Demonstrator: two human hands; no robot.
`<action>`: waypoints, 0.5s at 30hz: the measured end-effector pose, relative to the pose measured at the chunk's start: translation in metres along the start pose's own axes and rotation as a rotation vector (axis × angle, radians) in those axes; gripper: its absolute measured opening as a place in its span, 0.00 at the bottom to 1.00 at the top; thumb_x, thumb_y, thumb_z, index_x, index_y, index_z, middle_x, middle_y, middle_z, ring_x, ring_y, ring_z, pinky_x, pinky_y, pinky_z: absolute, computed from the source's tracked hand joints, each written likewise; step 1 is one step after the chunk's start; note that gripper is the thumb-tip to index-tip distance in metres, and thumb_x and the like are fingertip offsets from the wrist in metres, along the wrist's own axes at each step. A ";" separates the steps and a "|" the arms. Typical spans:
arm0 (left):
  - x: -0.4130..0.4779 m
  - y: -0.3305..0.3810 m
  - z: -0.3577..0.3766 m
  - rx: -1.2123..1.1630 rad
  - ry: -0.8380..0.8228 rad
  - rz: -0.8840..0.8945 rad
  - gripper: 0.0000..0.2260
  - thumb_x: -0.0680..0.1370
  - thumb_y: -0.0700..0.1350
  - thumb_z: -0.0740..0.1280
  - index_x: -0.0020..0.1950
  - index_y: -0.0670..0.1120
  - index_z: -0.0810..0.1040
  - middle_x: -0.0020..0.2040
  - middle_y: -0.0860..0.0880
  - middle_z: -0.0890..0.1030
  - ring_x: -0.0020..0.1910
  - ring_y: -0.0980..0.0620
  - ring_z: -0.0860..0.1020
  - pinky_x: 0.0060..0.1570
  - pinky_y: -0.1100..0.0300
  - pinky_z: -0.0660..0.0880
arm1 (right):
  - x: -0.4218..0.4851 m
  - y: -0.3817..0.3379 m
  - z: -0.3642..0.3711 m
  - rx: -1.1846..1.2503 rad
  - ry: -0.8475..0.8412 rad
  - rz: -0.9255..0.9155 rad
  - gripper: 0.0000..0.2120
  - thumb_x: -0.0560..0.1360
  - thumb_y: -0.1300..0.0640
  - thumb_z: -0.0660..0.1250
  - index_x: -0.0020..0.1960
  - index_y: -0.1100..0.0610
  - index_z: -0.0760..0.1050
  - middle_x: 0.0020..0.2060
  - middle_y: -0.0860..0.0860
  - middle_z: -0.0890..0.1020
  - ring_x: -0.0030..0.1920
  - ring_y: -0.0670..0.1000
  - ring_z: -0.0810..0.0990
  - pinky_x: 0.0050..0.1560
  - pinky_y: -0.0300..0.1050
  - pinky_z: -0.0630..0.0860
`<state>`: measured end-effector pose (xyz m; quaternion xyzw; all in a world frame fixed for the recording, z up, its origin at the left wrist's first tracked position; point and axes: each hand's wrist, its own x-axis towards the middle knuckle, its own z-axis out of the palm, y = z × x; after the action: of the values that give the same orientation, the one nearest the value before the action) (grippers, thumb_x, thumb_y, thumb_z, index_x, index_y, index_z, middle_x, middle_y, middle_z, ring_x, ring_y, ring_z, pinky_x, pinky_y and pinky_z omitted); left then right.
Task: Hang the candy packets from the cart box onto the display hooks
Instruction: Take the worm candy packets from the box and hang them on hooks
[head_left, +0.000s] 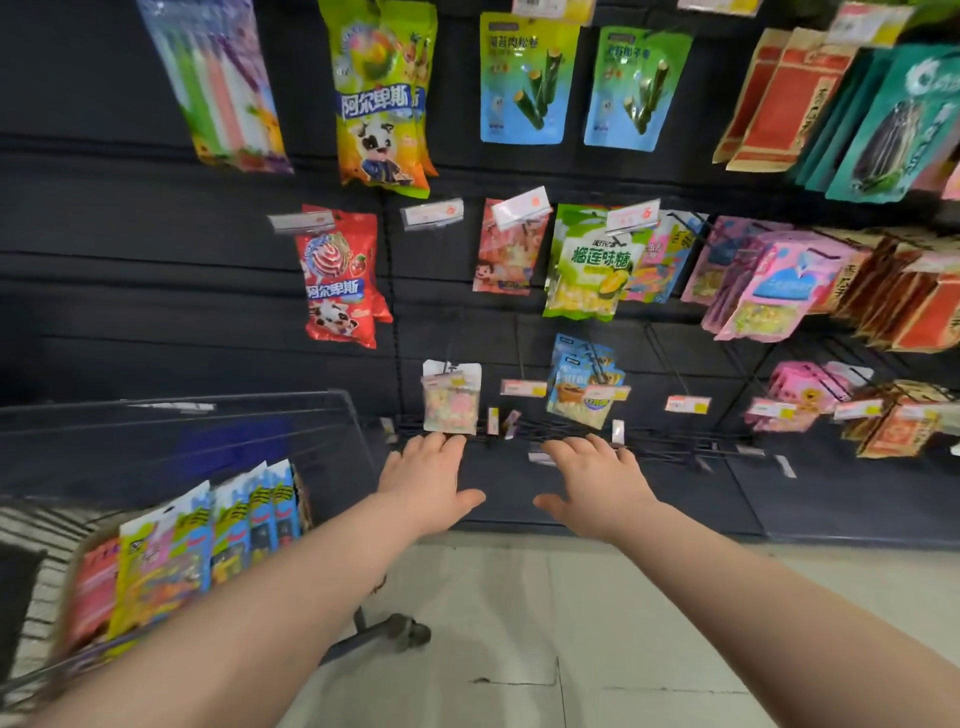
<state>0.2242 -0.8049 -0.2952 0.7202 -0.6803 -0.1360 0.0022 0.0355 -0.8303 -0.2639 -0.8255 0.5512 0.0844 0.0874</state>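
Both my hands reach forward toward the lowest row of display hooks, palms down, fingers straight, holding nothing. My left hand (428, 480) is just below a small pastel candy packet (451, 402) that hangs on a low hook. My right hand (597, 483) is below a hanging stack of blue packets (584, 387). At the lower left, the cart box (78, 566) holds upright candy packets (208, 551) in yellow, blue and red. An empty hook with a price tag (523, 388) stands between the two hanging items.
The dark slatted display wall (156, 291) carries several rows of hanging snack bags: red lollipop bags (340, 280), green durian candy (589, 265), pink packets (779, 291). The shopping cart's wire rim (176, 408) and a wheel (410, 631) are at left. Pale tiled floor (519, 623) lies below.
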 end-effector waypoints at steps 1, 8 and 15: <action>-0.003 -0.009 0.000 -0.003 0.002 -0.008 0.32 0.77 0.61 0.61 0.76 0.49 0.56 0.73 0.47 0.63 0.72 0.46 0.61 0.68 0.49 0.62 | 0.001 -0.009 0.001 -0.007 -0.005 -0.007 0.31 0.77 0.41 0.60 0.75 0.51 0.56 0.74 0.50 0.62 0.76 0.56 0.55 0.73 0.57 0.55; -0.027 -0.117 0.002 -0.002 -0.012 -0.078 0.34 0.76 0.61 0.62 0.77 0.49 0.56 0.73 0.47 0.64 0.72 0.45 0.62 0.68 0.49 0.63 | 0.037 -0.103 0.006 -0.014 -0.027 -0.064 0.30 0.76 0.41 0.61 0.75 0.50 0.57 0.74 0.50 0.63 0.75 0.55 0.56 0.72 0.56 0.56; -0.053 -0.261 0.000 -0.029 -0.054 -0.196 0.34 0.76 0.61 0.62 0.76 0.48 0.57 0.74 0.46 0.63 0.73 0.45 0.62 0.70 0.48 0.63 | 0.092 -0.235 0.023 -0.009 -0.104 -0.159 0.31 0.77 0.41 0.60 0.75 0.50 0.56 0.74 0.51 0.62 0.75 0.55 0.56 0.72 0.57 0.56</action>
<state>0.4782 -0.7335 -0.3339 0.7792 -0.6045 -0.1647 -0.0190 0.2867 -0.8186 -0.2955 -0.8614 0.4784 0.1224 0.1186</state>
